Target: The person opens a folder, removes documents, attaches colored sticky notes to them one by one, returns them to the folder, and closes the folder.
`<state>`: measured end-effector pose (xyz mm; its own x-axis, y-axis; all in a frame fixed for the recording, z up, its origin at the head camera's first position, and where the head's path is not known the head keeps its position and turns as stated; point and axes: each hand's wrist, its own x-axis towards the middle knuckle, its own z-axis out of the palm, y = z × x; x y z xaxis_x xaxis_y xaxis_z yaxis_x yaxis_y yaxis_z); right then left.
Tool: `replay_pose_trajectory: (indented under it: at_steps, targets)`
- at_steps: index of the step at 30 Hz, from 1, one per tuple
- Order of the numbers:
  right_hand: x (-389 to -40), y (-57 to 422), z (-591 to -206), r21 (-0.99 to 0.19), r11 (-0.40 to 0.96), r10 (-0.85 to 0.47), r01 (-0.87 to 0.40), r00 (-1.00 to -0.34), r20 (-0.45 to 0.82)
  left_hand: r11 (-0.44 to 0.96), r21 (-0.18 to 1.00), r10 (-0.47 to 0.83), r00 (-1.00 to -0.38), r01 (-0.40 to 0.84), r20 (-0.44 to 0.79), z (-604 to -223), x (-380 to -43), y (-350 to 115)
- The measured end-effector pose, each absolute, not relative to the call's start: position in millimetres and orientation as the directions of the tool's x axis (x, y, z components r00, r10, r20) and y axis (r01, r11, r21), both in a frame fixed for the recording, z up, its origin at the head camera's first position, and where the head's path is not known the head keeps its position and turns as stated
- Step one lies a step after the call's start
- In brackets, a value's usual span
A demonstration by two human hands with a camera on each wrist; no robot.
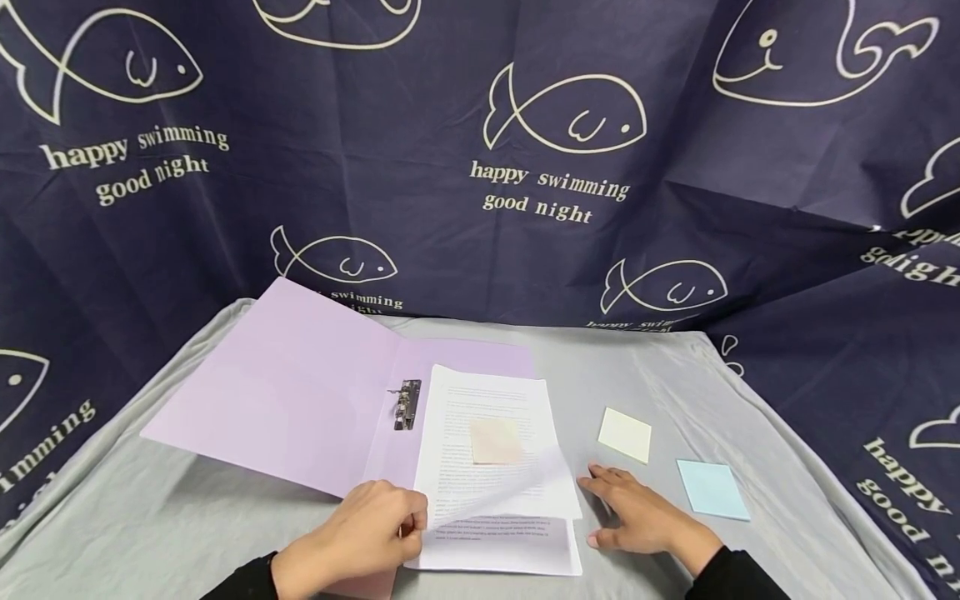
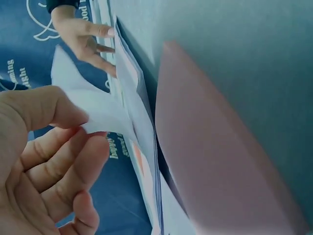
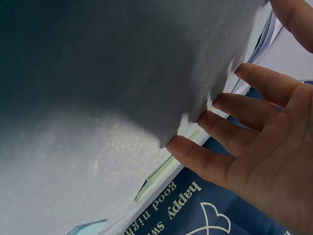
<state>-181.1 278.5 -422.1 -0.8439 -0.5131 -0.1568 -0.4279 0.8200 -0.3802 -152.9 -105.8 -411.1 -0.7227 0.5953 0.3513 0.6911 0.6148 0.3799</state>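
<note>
A stack of printed sheets (image 1: 487, 392) lies on the right side of an open lilac folder (image 1: 292, 383). My left hand (image 1: 367, 533) pinches the lower left corner of the top sheet between thumb and fingers; the sheet (image 2: 100, 107) curls up off the pages below in the left wrist view. A peach sticky note (image 1: 491, 442) shows on the pages, partly veiled by the lifted sheet. Right of the stack, my right hand (image 1: 645, 512) has its fingertips on the grey cloth, fingers spread and holding nothing. The folder's metal clip (image 1: 407, 406) lies left of the sheets.
A pale yellow sticky pad (image 1: 626, 435) and a light blue one (image 1: 712, 489) lie on the cloth to the right. The folder's left cover stands tilted up from the table (image 1: 90, 508). Behind hangs a dark blue curtain (image 1: 435, 208) with fish drawings.
</note>
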Motion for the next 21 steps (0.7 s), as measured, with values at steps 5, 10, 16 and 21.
replay_pose_trajectory:
  at_steps: [5,10,16,21]
  targets:
    - [-180,278,-421,-0.388,0.824,-0.503,-0.413,-0.848,-0.165,0.64,0.414,0.489,-0.759,0.648,0.43,-405,-155,-108]
    - [-180,279,-421,-0.39,0.823,-0.504,-0.413,-0.847,-0.168,0.664,0.486,0.367,-0.814,0.568,0.451,-397,-156,-112]
    - [-180,279,-421,-0.391,0.823,-0.503,-0.412,-0.849,-0.165,0.676,0.547,0.272,-0.857,0.494,0.438,-388,-160,-120]
    - [-179,279,-422,-0.393,0.822,-0.504,-0.413,-0.849,-0.161,0.704,0.558,0.193,-0.875,0.439,0.444,-381,-164,-128]
